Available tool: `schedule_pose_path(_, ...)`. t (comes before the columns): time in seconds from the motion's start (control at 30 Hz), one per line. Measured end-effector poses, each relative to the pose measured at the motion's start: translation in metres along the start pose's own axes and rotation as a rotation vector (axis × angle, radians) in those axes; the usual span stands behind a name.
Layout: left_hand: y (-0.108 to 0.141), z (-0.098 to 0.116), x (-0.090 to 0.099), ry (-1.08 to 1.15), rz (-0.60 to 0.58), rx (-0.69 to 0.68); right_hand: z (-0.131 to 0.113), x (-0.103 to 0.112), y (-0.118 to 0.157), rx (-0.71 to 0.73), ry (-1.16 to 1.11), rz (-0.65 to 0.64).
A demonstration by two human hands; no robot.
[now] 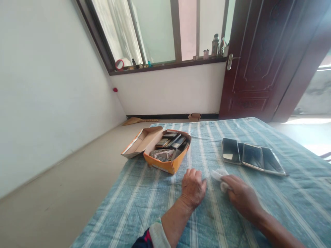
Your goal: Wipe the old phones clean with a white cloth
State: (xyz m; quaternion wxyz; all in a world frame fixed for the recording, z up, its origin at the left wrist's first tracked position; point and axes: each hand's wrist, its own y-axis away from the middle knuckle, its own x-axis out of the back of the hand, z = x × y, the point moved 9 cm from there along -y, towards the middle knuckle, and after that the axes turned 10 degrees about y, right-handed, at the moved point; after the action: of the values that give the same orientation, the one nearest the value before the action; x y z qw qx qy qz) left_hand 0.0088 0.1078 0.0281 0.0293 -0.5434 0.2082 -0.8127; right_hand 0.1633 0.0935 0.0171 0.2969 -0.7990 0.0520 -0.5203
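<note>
My right hand [241,194] is closed round a crumpled white tissue [219,175], just above the blue striped cloth [144,213]. To its left, my left hand [193,187] rests on the cloth with its fingers curled; whether anything is under them is hidden. Beyond my left hand stands an orange cardboard box [170,167] with its lid open to the left, holding several phones [169,140] and small parts. Several dark-screened phones [253,156] lie in an overlapping row on the cloth, beyond my right hand.
The cloth-covered surface ends on the left above a beige floor [64,206]. Behind it are a white wall, a window sill [168,66] with bottles and a round mirror [119,64], and a dark red door [256,62]. A broom [133,121] lies by the wall.
</note>
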Motion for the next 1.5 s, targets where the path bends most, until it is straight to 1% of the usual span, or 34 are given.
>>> schedule_pose_path(0.1,0.000,0.000,0.000,0.007,-0.001,-0.001,-0.012,-0.015,-0.022,-0.020,0.050,-0.031)
schedule_pose_path(0.17,0.001,-0.001,-0.001,0.010,-0.002,-0.005,-0.017,-0.023,-0.031,-0.008,0.097,-0.023)
schedule_pose_path(0.3,0.001,-0.002,-0.005,0.004,-0.010,-0.016,-0.021,-0.032,-0.030,0.068,0.103,-0.015)
schedule_pose_path(0.43,0.000,-0.001,-0.005,-0.001,-0.012,-0.025,-0.016,-0.027,-0.023,0.085,0.026,-0.004)
schedule_pose_path(0.63,0.001,0.004,0.000,-0.011,0.011,-0.050,-0.015,-0.023,-0.023,0.086,-0.028,-0.009)
schedule_pose_path(0.8,0.003,0.010,0.002,0.016,0.023,-0.080,-0.015,-0.025,-0.023,0.092,-0.030,-0.031)
schedule_pose_path(0.97,0.003,0.012,0.004,0.042,0.029,-0.087,-0.014,-0.025,-0.023,0.096,-0.026,-0.027)
schedule_pose_path(1.2,0.004,0.018,0.010,0.063,0.050,-0.125,-0.013,-0.031,-0.023,0.108,-0.010,-0.065)
schedule_pose_path(1.33,0.004,0.021,0.013,0.074,0.062,-0.143,-0.014,-0.029,-0.023,0.109,-0.009,-0.053)
schedule_pose_path(1.5,0.004,0.021,0.012,0.081,0.061,-0.151,-0.016,-0.028,-0.025,0.111,-0.006,-0.058)
